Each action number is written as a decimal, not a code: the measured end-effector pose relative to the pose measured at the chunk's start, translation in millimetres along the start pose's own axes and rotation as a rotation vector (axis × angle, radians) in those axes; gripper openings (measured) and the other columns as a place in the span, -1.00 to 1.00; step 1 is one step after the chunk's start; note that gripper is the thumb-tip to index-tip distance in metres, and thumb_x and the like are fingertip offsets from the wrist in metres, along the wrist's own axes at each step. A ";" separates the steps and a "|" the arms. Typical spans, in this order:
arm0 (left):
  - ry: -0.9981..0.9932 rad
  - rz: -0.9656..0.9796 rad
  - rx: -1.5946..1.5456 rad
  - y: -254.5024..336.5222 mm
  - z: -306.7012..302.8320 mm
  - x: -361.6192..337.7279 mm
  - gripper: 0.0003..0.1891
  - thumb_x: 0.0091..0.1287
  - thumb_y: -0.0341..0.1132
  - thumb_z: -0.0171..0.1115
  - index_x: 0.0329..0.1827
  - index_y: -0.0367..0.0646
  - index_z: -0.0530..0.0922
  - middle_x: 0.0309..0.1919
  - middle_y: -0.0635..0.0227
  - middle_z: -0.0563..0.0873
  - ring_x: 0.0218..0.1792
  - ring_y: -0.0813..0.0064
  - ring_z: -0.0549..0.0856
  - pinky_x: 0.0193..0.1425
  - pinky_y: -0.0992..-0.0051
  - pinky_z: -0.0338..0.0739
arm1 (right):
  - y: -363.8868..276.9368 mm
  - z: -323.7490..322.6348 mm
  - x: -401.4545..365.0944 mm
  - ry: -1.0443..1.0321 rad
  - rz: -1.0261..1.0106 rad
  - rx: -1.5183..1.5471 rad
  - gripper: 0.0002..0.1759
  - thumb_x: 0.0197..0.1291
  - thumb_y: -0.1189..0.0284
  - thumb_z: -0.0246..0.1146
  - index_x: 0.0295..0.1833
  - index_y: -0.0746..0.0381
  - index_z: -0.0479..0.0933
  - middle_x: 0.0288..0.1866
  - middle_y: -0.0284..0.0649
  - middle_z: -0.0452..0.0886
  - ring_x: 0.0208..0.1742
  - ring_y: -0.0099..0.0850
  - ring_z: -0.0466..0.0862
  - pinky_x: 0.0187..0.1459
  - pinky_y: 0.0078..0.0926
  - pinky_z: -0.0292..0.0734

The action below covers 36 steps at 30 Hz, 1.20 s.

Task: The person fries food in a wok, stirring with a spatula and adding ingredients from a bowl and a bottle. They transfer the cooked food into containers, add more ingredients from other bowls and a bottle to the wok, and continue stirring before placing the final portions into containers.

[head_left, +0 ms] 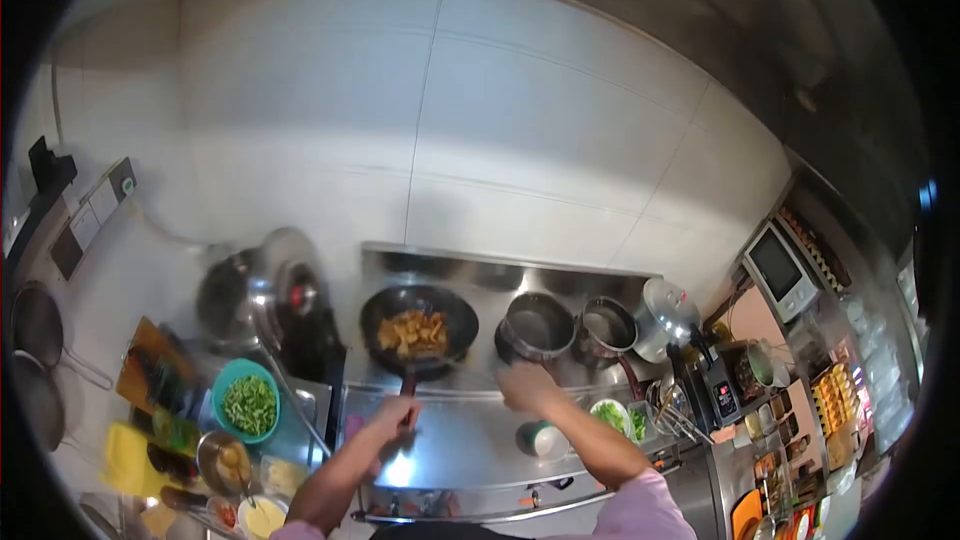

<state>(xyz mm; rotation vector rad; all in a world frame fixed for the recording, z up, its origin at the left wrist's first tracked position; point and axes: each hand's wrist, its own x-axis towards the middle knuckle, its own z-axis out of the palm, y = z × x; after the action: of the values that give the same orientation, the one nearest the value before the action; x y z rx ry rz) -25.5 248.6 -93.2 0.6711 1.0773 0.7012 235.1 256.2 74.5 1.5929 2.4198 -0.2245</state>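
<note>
A dark wok [375, 325] on the stove holds browned pieces of food [413, 333]. My left hand [393, 416] is closed round the wok's handle [409, 381] on the near side. Right of the wok stands a deep pot [538, 328] with a dark inside. At this pot's near edge is my right hand [527, 388], its fingers curled in; what they hold, if anything, is hidden. A smaller pot [608, 328] with a brown handle [633, 378] sits beside it. Below my right forearm, a white cup-like container [547, 442] rests on the steel counter [455, 440].
At left are a turquoise bowl [221, 401] of chopped greens, a metal bowl [212, 460] and a large lidded pot [290, 275]. A silver pot [655, 315], bowls of greens, an induction control panel [723, 395] and a microwave [780, 270] stand at right.
</note>
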 end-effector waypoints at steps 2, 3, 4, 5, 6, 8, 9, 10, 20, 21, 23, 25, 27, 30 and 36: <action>0.015 0.007 0.081 -10.0 -9.7 36.1 -0.79 0.14 -0.35 0.40 -0.58 -0.18 0.56 -0.71 0.38 0.54 -0.69 0.51 0.54 -0.58 0.44 0.39 | -2.2 33.5 36.8 -0.040 0.052 0.001 -0.67 0.10 0.45 0.23 0.01 0.23 0.64 -0.20 0.10 0.72 -0.12 0.03 0.75 -0.13 -0.04 0.65; 0.069 0.031 0.109 -15.6 -7.9 29.7 -0.78 0.14 -0.34 0.40 -0.59 -0.18 0.56 -0.71 0.37 0.55 -0.68 0.50 0.54 -0.58 0.43 0.39 | -2.0 37.5 31.0 -0.001 0.028 0.010 -0.65 0.09 0.44 0.23 0.03 0.22 0.64 -0.21 0.09 0.72 -0.13 0.02 0.75 -0.14 -0.04 0.64; 0.121 0.052 0.141 -26.3 -5.1 13.8 -0.77 0.14 -0.34 0.41 -0.59 -0.18 0.55 -0.71 0.37 0.56 -0.68 0.49 0.54 -0.58 0.43 0.39 | -1.0 38.9 21.8 0.036 0.007 0.022 -0.63 0.09 0.43 0.24 0.06 0.21 0.63 -0.23 0.08 0.72 -0.14 0.02 0.75 -0.15 -0.03 0.64; 0.174 0.063 0.164 -44.4 -2.2 -3.2 -0.77 0.13 -0.34 0.41 -0.60 -0.18 0.55 -0.70 0.36 0.56 -0.68 0.49 0.55 -0.58 0.42 0.39 | 1.5 39.0 10.3 0.060 -0.016 0.034 -0.61 0.09 0.43 0.24 0.08 0.20 0.62 -0.24 0.08 0.72 -0.15 0.02 0.75 -0.16 -0.03 0.64; 0.193 0.068 0.165 -71.2 -3.6 -22.5 -0.77 0.13 -0.34 0.41 -0.59 -0.19 0.55 -0.69 0.35 0.58 -0.68 0.49 0.55 -0.58 0.42 0.39 | 3.1 35.2 -9.4 0.063 0.035 0.047 -0.62 0.08 0.43 0.24 0.07 0.19 0.63 -0.27 0.06 0.72 -0.17 0.01 0.75 -0.17 -0.03 0.63; 0.214 0.072 0.229 -79.8 -5.1 -34.7 -0.79 0.13 -0.35 0.41 -0.57 -0.21 0.56 -0.69 0.34 0.59 -0.69 0.47 0.56 -0.59 0.42 0.39 | 13.4 45.5 -13.6 0.060 0.005 0.052 -0.60 0.07 0.43 0.25 0.08 0.18 0.62 -0.26 0.05 0.73 -0.17 0.00 0.76 -0.17 -0.03 0.64; 0.202 0.060 0.206 -75.2 -6.2 -29.6 -0.79 0.13 -0.36 0.41 -0.58 -0.21 0.56 -0.70 0.34 0.58 -0.70 0.47 0.56 -0.59 0.42 0.39 | 13.1 53.3 -20.4 0.044 -0.013 0.056 -0.59 0.06 0.44 0.25 0.09 0.18 0.62 -0.26 0.05 0.73 -0.17 -0.01 0.76 -0.17 -0.04 0.64; 0.193 0.051 0.182 -54.2 -4.0 -22.3 -0.79 0.12 -0.36 0.41 -0.58 -0.21 0.55 -0.70 0.35 0.58 -0.70 0.46 0.56 -0.59 0.42 0.39 | 5.5 58.3 -16.3 0.020 0.001 0.039 -0.59 0.06 0.44 0.24 0.09 0.18 0.62 -0.25 0.05 0.73 -0.16 -0.02 0.76 -0.16 -0.04 0.64; 0.140 0.017 0.101 -52.9 -25.3 45.1 -0.74 0.18 -0.36 0.40 -0.60 -0.17 0.51 -0.72 0.36 0.57 -0.77 0.51 0.52 -0.74 0.50 0.29 | -8.5 69.5 46.4 0.084 0.124 0.110 -0.69 0.10 0.47 0.21 -0.01 0.22 0.64 -0.21 0.06 0.74 -0.11 0.01 0.76 -0.07 -0.02 0.65; 0.133 0.017 0.120 -58.1 -27.2 48.0 -0.74 0.19 -0.36 0.40 -0.59 -0.17 0.51 -0.72 0.37 0.56 -0.78 0.51 0.52 -0.74 0.50 0.30 | -3.6 98.4 64.1 0.099 0.138 0.134 -0.65 0.11 0.47 0.19 0.04 0.20 0.63 -0.22 0.07 0.73 -0.11 0.01 0.76 -0.07 0.00 0.64; 0.177 0.023 0.137 -65.8 -28.1 46.4 -0.75 0.23 -0.30 0.40 -0.49 -0.18 0.51 -0.71 0.37 0.57 -0.78 0.51 0.52 -0.74 0.48 0.32 | -13.3 104.6 61.6 0.104 0.217 0.203 -0.66 0.12 0.48 0.18 0.04 0.20 0.62 -0.19 0.08 0.73 -0.09 0.02 0.75 -0.05 0.00 0.64; 0.235 0.065 0.144 -61.7 -29.8 50.7 -0.74 0.27 -0.25 0.40 -0.38 -0.19 0.51 -0.69 0.37 0.57 -0.77 0.51 0.52 -0.73 0.46 0.35 | -15.8 91.0 64.6 0.149 0.272 0.249 -0.66 0.14 0.49 0.16 0.05 0.20 0.62 -0.17 0.10 0.72 -0.07 0.03 0.74 -0.03 0.01 0.63; 0.301 0.096 0.146 -73.7 -28.6 48.2 -0.70 0.30 -0.19 0.39 -0.26 -0.21 0.49 -0.65 0.38 0.58 -0.76 0.51 0.52 -0.72 0.45 0.39 | -16.6 81.0 59.4 0.201 0.319 0.293 -0.67 0.17 0.49 0.14 0.06 0.20 0.61 -0.14 0.13 0.71 -0.05 0.04 0.73 -0.02 0.02 0.63; 0.347 0.064 0.077 -59.9 -9.2 8.8 -0.57 0.45 0.01 0.20 0.09 -0.16 0.37 -0.39 0.28 0.64 -0.58 0.48 0.61 -0.64 0.43 0.50 | -12.9 95.6 96.9 0.238 0.291 0.325 -0.76 0.26 0.43 0.11 -0.06 0.26 0.62 -0.13 0.10 0.73 -0.04 0.05 0.74 -0.03 0.00 0.65; 0.461 0.233 0.101 -134.9 -63.5 -73.4 -0.59 0.54 -0.07 0.07 0.30 -0.11 0.38 -0.19 0.21 0.72 -0.33 0.52 0.67 -0.39 0.54 0.57 | 18.4 160.9 66.0 0.301 0.069 0.111 -0.80 -0.02 0.50 0.28 -0.22 0.28 0.66 -0.18 0.12 0.71 -0.09 0.06 0.72 -0.14 0.00 0.62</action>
<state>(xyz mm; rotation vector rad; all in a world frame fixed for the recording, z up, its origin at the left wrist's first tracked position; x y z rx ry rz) -83.6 118.5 -178.8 0.7486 1.4786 1.0410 244.8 280.7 -98.4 1.8750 2.6051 -0.1152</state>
